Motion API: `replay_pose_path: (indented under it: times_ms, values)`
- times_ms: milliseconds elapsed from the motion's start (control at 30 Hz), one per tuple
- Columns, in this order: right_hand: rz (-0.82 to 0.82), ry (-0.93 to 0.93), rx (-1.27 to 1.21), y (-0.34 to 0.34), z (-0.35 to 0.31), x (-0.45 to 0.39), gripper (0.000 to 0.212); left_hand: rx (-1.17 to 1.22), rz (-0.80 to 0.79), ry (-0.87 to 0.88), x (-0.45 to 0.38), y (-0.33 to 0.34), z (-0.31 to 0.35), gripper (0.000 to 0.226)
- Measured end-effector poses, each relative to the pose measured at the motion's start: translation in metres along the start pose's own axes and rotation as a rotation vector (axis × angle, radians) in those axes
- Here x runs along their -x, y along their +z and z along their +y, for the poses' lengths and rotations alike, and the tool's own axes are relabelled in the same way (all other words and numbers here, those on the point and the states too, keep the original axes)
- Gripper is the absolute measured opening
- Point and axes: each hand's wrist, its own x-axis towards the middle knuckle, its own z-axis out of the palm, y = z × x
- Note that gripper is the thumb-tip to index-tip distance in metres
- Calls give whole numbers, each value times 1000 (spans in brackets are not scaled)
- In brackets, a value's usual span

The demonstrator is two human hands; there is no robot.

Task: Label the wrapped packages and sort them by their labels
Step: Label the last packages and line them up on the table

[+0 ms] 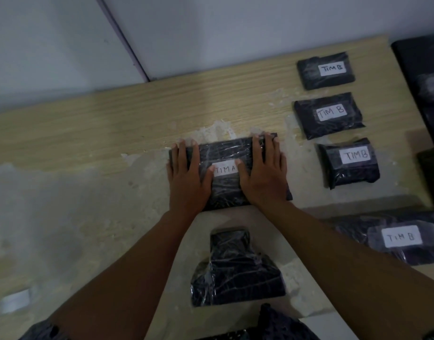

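Noted at 8 o'clock, near the frame's left edge: small white object on the tabletop, blurred, kind not determinable.

At centre: dark wrapped package lying flat on the tabletop, white label reading "TIM A" on top. Left hand laid flat on the package's left part, fingers straight and spread, thumb touching the label's left edge. Right hand laid flat on the right part, fingers straight, thumb touching the label's right edge. Nothing gripped by either; both hands pressing down, wide.

At 6 o'clock, between the forearms: second wrapped package, no label visible on its upper face.

At 1 to 3 o'clock: column of three wrapped packages, well apart from the centre one, labelled "TIM B" at top, middle and bottom.

At 4 o'clock: fourth "TIM B" package, partly behind the right forearm.

At far right edge: further dark items, detail unclear.
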Motion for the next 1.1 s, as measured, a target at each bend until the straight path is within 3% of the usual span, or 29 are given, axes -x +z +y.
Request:
replay_pose_path:
  times_ms: [300, 467, 567, 867, 1100]
  values:
    - [10, -24, -9, -1, 3, 0, 59, -7, -17, 33, 0, 1, -6, 60]
    - [-72, -57, 16, -6, 1, 4, 98, -4, -32, 27, 4, -2, -2, 77]
    - [-87, -83, 64, -8, 3, 6, 106, -87, -13, 83, 7, -3, -3, 90]
    - [-100, -126, -8, -8, 12, 4, 81, -63, -94, 123, 9, -6, -12, 73]
    - [-35, -147, -43, -6, 15, 2, 58, 49, -61, 119, 8, -10, -12, 56]
